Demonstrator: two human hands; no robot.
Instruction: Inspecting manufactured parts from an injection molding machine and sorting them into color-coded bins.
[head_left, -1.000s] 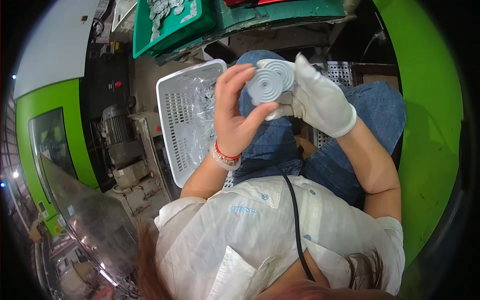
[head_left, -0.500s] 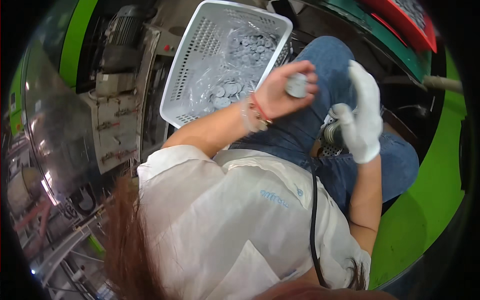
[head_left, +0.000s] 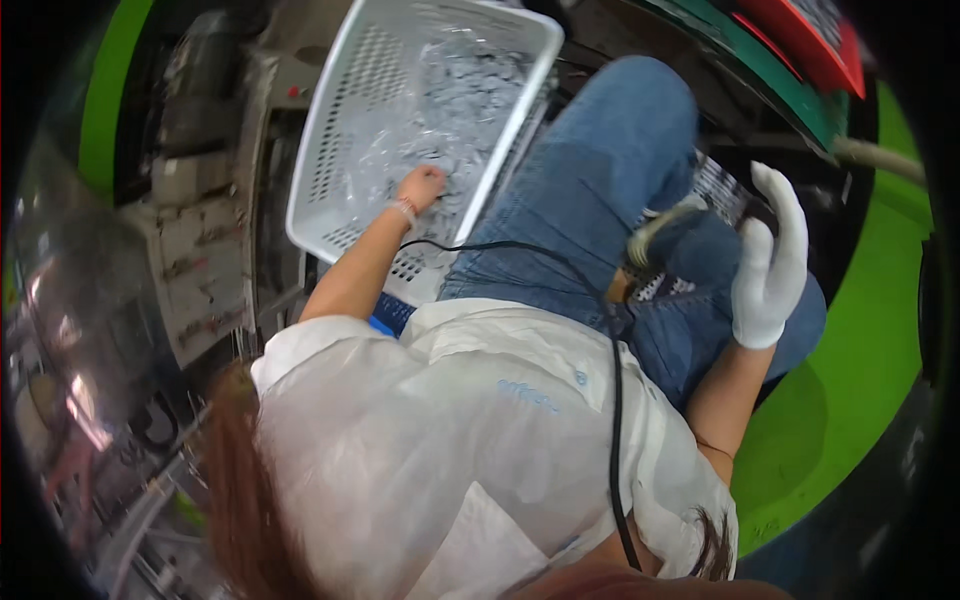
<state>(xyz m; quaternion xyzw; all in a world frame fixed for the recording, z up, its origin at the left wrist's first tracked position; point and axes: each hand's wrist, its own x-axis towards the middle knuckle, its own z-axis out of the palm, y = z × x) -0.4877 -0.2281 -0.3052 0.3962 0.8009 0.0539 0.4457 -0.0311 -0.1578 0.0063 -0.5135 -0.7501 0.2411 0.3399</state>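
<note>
My left hand (head_left: 422, 188), bare and wearing bracelets at the wrist, is down inside a white perforated plastic basket (head_left: 303, 190). Its fingers are curled in over the grey pieces, and whatever they hold is hidden. Around it lie small grey round discs (head_left: 465, 85) on crumpled clear plastic film (head_left: 385, 150). My right hand (head_left: 770, 270), in a white glove, is raised over my right knee. The gloved fingers are stretched upward with the thumb apart, and nothing lies between them.
A red bin (head_left: 825, 45) stands at the far right beside a green-edged surface (head_left: 760, 70). A bright green panel (head_left: 850, 420) runs along the right. Machinery (head_left: 195, 260) fills the left side. A black cable (head_left: 545, 248) crosses my lap from the basket's side.
My left hand has moved from above my lap, where a grey disc showed in its palm, left into the basket. My gloved right hand has shifted right and slightly nearer me.
</note>
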